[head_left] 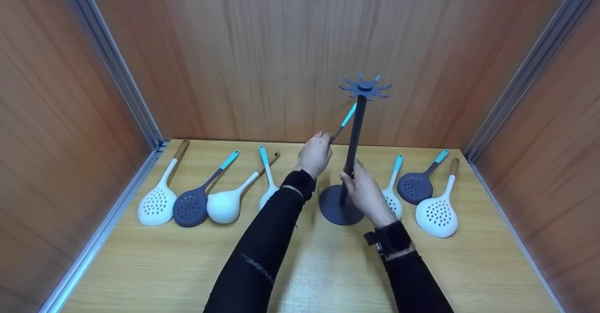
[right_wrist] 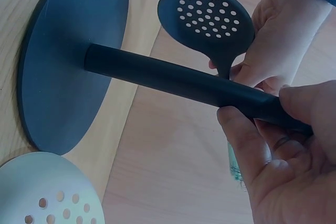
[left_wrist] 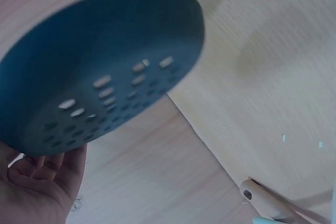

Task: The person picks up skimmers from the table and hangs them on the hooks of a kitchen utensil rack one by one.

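My left hand (head_left: 315, 153) grips a dark skimmer (right_wrist: 207, 17) with a turquoise handle (head_left: 349, 115), raised on the far side of a dark stand. In the left wrist view the skimmer's perforated bowl (left_wrist: 105, 35) covers part of the hand. Its handle slants up behind the stand's pole (head_left: 357, 130), and a bit of turquoise shows among the hooks of the crown (head_left: 364, 88). Lower down, my right hand (head_left: 368, 189) holds that pole between thumb and fingers, above the round base (head_left: 333, 210).
Left on the table lie a white skimmer (head_left: 156, 205), a dark skimmer (head_left: 190, 208), a white ladle (head_left: 224, 206) and a white turquoise-handled utensil (head_left: 268, 195). Two white skimmers (head_left: 437, 217) and a dark one (head_left: 415, 187) lie right. Wooden panels (head_left: 262, 55) enclose the back and sides.
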Demonstrator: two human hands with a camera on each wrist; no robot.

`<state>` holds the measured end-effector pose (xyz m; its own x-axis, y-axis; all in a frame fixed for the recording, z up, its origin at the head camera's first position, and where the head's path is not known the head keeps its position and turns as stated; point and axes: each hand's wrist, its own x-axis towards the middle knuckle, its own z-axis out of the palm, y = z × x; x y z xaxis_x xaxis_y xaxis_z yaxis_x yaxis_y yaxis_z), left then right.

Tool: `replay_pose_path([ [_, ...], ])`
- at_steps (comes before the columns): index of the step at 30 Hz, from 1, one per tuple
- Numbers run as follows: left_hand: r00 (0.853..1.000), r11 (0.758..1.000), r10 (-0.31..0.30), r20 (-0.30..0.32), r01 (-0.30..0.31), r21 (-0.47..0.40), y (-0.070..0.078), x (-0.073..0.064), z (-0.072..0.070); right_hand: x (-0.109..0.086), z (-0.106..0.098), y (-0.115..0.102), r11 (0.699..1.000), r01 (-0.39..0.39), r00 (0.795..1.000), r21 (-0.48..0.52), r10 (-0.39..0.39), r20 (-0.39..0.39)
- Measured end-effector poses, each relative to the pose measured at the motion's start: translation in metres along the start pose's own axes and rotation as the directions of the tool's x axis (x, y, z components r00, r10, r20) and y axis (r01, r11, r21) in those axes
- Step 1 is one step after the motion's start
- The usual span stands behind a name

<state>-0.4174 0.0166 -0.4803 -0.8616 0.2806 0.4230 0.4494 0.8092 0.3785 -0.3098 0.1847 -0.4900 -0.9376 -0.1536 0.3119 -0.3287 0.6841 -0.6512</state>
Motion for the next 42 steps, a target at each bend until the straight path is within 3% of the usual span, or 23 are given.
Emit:
replay_pose_path([
  [10, 1.0, 0.999, -0.007, -0.012, 0.007, -0.048, 0.003, 0.0, -0.003, 0.0, 0.0, 0.0, 1.0, -0.013, 1.0, -0.013, 0.013, 0.001],
  [26, 0.994, 0.977, -0.098, -0.05, 0.087, -0.193, 0.008, 0.0, -0.007, 0.002, -0.001, -0.001, 0.999, -0.04, 0.999, 0.0, 0.04, 0.006],
  [34, 0.992, 0.964, -0.119, -0.035, 0.107, -0.243, 0.01, 0.001, -0.011, -0.001, -0.001, 0.002, 0.998, 0.046, 0.998, -0.03, -0.047, -0.029],
  [42, 0.99, 0.955, -0.14, -0.033, 0.126, -0.27, 0.014, 0.003, -0.014, -0.002, 0.0, 0.002, 0.997, 0.066, 0.997, -0.041, -0.068, -0.043],
])
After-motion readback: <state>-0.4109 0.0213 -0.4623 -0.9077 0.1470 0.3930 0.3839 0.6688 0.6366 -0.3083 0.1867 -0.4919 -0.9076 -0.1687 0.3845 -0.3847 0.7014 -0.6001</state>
